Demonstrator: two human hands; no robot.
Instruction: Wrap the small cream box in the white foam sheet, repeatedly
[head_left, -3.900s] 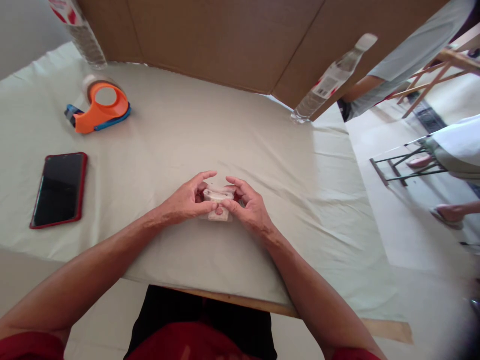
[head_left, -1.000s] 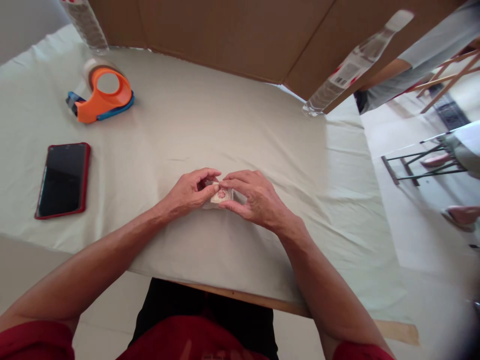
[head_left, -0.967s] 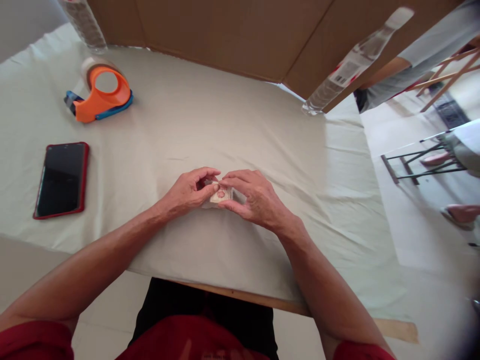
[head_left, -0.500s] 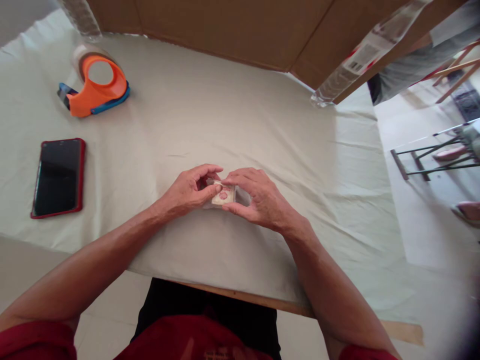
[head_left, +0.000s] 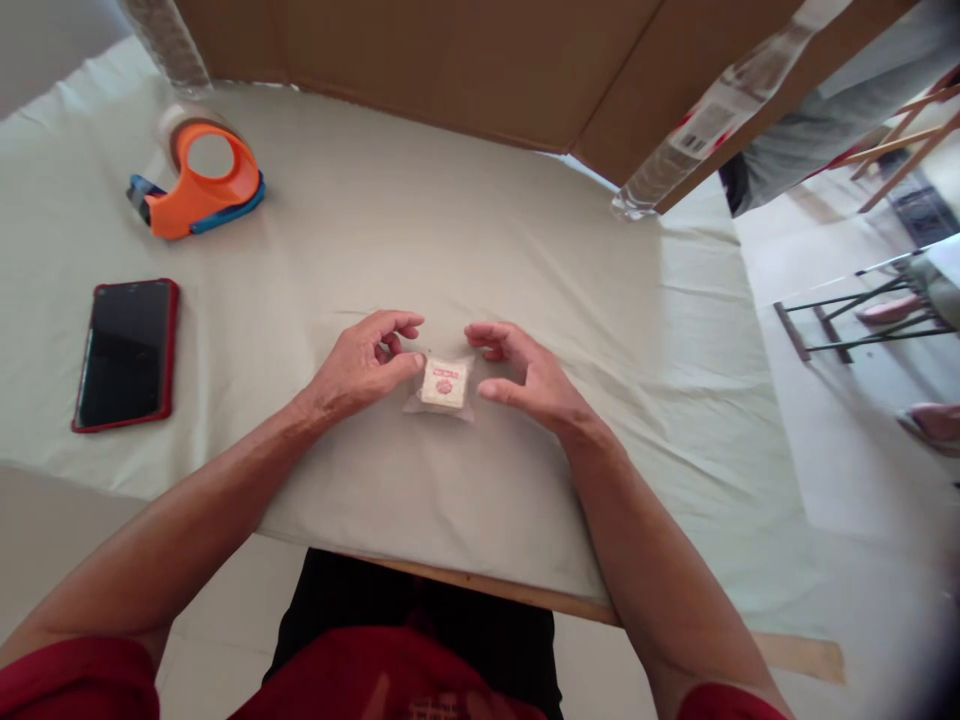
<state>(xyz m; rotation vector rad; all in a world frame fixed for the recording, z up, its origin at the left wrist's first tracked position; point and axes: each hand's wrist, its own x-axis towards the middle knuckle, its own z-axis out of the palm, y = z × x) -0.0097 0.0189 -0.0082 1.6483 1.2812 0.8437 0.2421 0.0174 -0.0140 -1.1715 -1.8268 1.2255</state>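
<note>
A small, square, cream-coloured block with red print point(head_left: 443, 386) lies on the cloth in a clear plastic wrapper, whose loose ends stick out at its sides. To its left is my left hand point(head_left: 370, 360), fingers curved and thumb apart from them. The thumb tip is right by the wrapper's upper left corner; whether it touches I cannot tell. My right hand point(head_left: 531, 377) hovers just right of the block, thumb and fingers parted, with nothing in it.
An orange tape dispenser point(head_left: 202, 185) and a red-cased phone point(head_left: 127, 352) lie at the left. Behind stands a brown cardboard panel point(head_left: 420, 60), its edge strapped with clear tape point(head_left: 694, 135). Beyond the table's right side are a folding stool point(head_left: 832, 325) and part of another person.
Both hands have drawn apart from the wrapped block, the left one leftward and the right one rightward. The block, partly covered by fingers before, now lies uncovered.
</note>
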